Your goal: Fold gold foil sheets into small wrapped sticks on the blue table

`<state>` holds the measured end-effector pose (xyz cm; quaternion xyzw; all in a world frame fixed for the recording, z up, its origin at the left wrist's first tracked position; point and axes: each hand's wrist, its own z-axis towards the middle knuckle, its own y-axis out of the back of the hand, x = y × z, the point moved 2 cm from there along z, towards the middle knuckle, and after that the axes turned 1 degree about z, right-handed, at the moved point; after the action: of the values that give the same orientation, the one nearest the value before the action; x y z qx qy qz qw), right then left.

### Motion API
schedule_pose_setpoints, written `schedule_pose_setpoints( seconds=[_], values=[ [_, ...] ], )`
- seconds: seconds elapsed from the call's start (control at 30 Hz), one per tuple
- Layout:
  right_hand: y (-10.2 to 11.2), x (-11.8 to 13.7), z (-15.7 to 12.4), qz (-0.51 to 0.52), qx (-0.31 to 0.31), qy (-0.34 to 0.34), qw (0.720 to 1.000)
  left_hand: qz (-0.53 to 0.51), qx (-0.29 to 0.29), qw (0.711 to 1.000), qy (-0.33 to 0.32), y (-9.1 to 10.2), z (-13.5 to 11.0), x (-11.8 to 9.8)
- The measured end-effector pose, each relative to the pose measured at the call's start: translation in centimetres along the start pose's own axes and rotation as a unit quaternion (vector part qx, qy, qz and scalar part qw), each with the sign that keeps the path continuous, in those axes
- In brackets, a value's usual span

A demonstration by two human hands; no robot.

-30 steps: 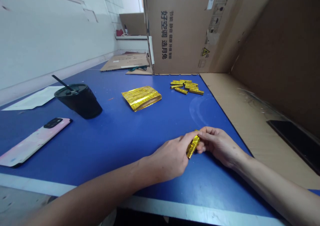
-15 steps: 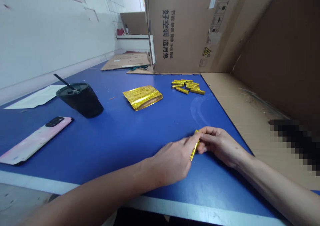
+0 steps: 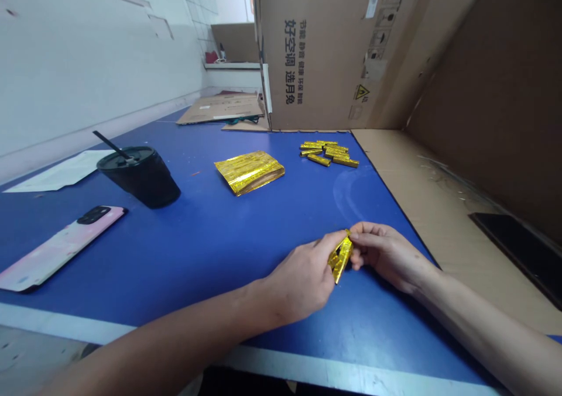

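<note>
Both my hands meet low over the blue table [image 3: 211, 238] near its front right. My left hand [image 3: 302, 279] and my right hand [image 3: 386, 254] pinch the same small folded gold foil piece [image 3: 341, 258] between fingertips, one hand on each side of it. The foil piece stands tilted on edge between my fingers, its gold face showing. Farther back lie a flat stack of gold foil sheets [image 3: 249, 171] and a pile of several folded gold foil pieces [image 3: 329, 152].
A black lidded cup with a straw [image 3: 139, 176] and a pink-cased phone [image 3: 57, 247] are at the left. White paper [image 3: 61, 174] lies by the wall. A big cardboard box [image 3: 333, 51] stands behind, and cardboard sheeting [image 3: 443, 209] covers the right side.
The foil piece has turned in my fingers, from edge-on half a second ago to showing more of its gold face. My hands stay in nearly the same place.
</note>
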<state>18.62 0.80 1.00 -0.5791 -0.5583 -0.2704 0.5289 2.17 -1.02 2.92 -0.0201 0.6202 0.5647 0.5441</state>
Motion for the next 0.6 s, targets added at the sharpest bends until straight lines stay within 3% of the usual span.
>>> schedule_pose_setpoints(
  seconds=[0.1,0.37,0.6],
  values=[
    [-0.03,0.08,0.02,0.01,0.02,-0.017,1.0,0.017,-0.001,1.0,0.002,-0.18,-0.01,0.22],
    [0.48,0.28,0.35,0.026,0.061,-0.056,0.996,0.072,0.065,0.995,-0.022,-0.09,-0.1,0.33],
    [0.53,0.11,0.47,0.056,0.039,-0.043,0.997,0.08,0.07,0.994,0.014,0.25,0.09,-0.03]
  ],
)
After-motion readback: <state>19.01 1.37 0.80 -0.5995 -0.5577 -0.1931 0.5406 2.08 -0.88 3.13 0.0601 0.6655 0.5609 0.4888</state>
